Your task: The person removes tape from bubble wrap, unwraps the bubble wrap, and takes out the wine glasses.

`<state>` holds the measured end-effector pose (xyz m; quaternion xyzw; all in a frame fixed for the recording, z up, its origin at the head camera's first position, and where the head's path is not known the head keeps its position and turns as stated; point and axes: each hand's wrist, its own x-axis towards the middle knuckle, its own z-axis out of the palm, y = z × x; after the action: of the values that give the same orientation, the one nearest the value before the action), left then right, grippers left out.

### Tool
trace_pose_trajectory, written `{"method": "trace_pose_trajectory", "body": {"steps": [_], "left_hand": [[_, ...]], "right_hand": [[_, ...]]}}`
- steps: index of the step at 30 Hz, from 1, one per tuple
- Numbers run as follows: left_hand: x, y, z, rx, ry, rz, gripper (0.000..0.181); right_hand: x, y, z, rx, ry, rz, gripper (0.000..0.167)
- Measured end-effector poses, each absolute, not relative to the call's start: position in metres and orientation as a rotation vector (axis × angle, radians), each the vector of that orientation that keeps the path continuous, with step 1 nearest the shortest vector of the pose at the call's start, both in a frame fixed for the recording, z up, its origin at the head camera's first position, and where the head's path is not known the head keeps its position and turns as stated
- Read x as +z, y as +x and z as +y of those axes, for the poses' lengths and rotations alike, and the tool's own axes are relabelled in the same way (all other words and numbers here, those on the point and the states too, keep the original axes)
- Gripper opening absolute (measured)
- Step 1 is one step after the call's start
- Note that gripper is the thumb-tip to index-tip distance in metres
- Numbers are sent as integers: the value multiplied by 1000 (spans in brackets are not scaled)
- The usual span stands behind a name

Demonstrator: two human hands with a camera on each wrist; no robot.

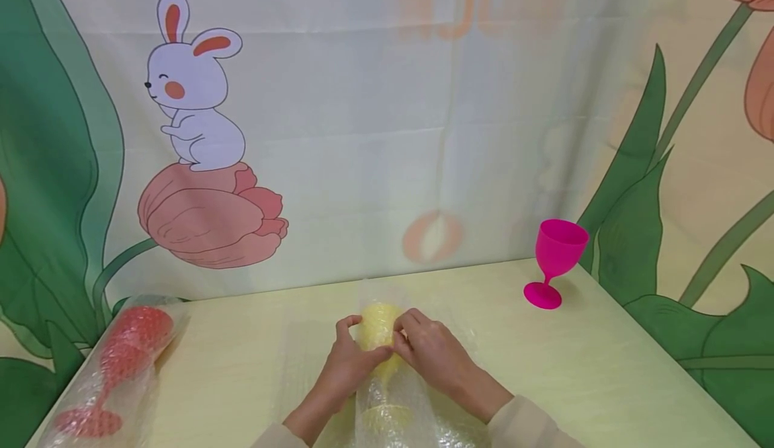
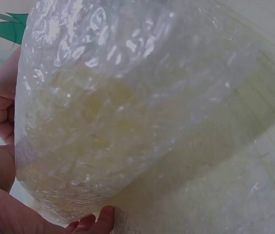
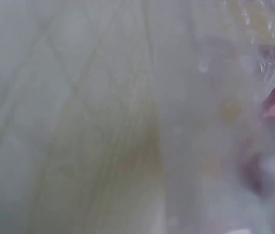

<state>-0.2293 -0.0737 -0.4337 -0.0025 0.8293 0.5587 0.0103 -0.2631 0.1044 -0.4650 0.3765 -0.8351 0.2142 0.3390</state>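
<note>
Yellow goblet [image 1: 379,326] hazy behind bubble wrap [image 2: 98,44]

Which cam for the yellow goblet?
Head view: through the bubble wrap, the yellow goblet shows both its cup and its base, so its shape reads. Left wrist view shows only a hazy yellow mass behind the wrap. Right wrist view, mostly blurred, has just some yellow at the upper right.

The bubble wrap [image 2: 103,107] is clear, glossy, crinkled plastic film, the pink goblet [image 1: 560,250] appears smooth plastic, and the backdrop [image 1: 345,146] is matt, creased cloth.
</note>
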Motion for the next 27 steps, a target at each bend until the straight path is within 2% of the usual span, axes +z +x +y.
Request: {"method": "trace_pose_trajectory", "body": {"steps": [6,13,17,27], "left_hand": [[-435,-231,-75,1741,-12,2571,84],[-436,-231,-76,1714,-7,2572,84],[-435,-231,-76,1718,9,2576,85],[-433,-236,-82,1792,-53,2360,86]], "right_hand": [[-460,-264,108,455,1078,-2196,19],[-457,-266,109,356,1130,-2152,13],[-458,-267,109,300,1164,-2094,16],[-455,-265,104,293,1150,-2084,17]]}}
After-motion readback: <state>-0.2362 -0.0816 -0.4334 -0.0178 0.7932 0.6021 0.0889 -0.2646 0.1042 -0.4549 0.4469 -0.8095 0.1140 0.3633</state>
